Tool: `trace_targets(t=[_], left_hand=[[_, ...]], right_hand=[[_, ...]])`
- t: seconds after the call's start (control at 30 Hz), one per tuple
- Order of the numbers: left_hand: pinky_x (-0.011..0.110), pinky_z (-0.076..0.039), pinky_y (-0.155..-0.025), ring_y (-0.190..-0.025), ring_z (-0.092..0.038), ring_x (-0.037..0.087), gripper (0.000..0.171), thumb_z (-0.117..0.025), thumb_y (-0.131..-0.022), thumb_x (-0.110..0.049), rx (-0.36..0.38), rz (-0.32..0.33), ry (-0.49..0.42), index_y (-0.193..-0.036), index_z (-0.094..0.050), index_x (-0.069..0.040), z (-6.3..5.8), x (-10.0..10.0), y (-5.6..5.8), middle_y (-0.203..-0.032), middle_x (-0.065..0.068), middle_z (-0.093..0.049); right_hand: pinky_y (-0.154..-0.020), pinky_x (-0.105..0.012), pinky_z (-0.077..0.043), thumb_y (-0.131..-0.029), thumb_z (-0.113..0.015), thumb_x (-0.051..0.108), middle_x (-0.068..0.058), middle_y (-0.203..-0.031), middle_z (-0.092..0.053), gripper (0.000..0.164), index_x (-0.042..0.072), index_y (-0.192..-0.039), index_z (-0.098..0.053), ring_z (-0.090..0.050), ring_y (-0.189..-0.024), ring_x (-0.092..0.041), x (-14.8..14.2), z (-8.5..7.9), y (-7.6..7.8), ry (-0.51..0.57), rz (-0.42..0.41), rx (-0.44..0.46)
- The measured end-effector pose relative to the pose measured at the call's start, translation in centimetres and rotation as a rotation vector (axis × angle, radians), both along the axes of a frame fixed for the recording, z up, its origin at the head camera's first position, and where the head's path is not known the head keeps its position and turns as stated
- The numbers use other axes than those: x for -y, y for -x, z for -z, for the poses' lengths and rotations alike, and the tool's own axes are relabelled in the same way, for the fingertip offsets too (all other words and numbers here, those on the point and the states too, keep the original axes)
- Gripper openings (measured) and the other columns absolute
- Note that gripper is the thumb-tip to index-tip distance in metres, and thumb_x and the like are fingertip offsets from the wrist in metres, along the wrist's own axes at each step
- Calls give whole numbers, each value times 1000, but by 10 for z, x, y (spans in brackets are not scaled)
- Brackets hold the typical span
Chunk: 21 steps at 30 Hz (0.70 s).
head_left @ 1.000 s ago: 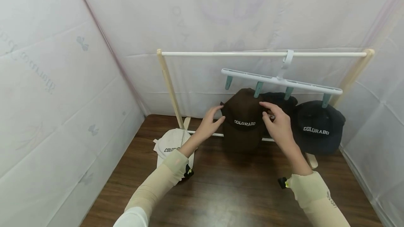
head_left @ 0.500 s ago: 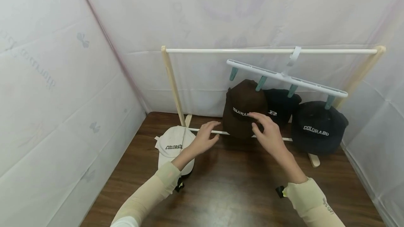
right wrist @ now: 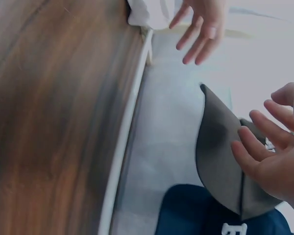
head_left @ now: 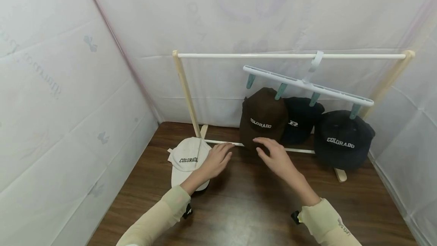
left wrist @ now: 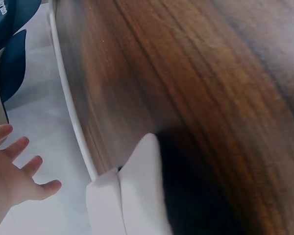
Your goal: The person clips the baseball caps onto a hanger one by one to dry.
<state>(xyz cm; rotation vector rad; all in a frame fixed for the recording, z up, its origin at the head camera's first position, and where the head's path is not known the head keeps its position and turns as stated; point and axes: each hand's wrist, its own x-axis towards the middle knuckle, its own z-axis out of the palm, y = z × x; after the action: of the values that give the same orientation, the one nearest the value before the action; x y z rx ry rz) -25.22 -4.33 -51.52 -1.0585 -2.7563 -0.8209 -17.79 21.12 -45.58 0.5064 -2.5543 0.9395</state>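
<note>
A brown COLORADO cap [head_left: 264, 107] hangs by a teal clip [head_left: 280, 91] from the white clip hanger [head_left: 304, 84]. My right hand [head_left: 278, 159] is in front of its brim, fingers relaxed, holding nothing. To its left, my left hand [head_left: 216, 160] is empty too, with fingers spread. That hand overlaps the right edge of a white COLORADO cap [head_left: 184, 158] lying on the table. Right of the brown cap hang a navy cap with an R logo [head_left: 302, 115] and a dark COLORADO cap [head_left: 343, 136]. The hanger's leftmost clip [head_left: 250, 81] grips nothing.
The hanger hooks over the white top rail [head_left: 246, 55] of a wooden-sided rack [head_left: 186, 94]. A lower white rail [head_left: 223, 143] runs behind the hands. Pale printed sheets [head_left: 68, 86] enclose the brown wooden table [head_left: 239, 215] at the back and sides.
Both hands have drawn back from beside the brown cap, down and leftward, leaving it hanging. The hanger has tilted further, its left end higher.
</note>
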Motion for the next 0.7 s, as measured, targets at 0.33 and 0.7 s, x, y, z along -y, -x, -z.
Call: trace_targets(t=[0.33,0.7], left_hand=[[62,-39,-105,-135,-46,37,40,-40,-112,-25,-46,-6,1,-148,-52,-13,2,17,-4,-150,13,-50],[59,-43,-102,-130,-51,36,37,-43,-111,-21,-114,-29,12,-144,-57,-13,5,33,-5,-144,11,-56]], right_hand=[[-103,-51,-48,-110,-48,22,-6,-131,-67,30,10,-130,-68,-59,-126,-29,25,20,0,5,-47,129],[-103,-50,-48,-109,-50,25,-7,-132,-66,32,9,-131,-67,-60,-125,-29,39,35,2,-2,-81,198]])
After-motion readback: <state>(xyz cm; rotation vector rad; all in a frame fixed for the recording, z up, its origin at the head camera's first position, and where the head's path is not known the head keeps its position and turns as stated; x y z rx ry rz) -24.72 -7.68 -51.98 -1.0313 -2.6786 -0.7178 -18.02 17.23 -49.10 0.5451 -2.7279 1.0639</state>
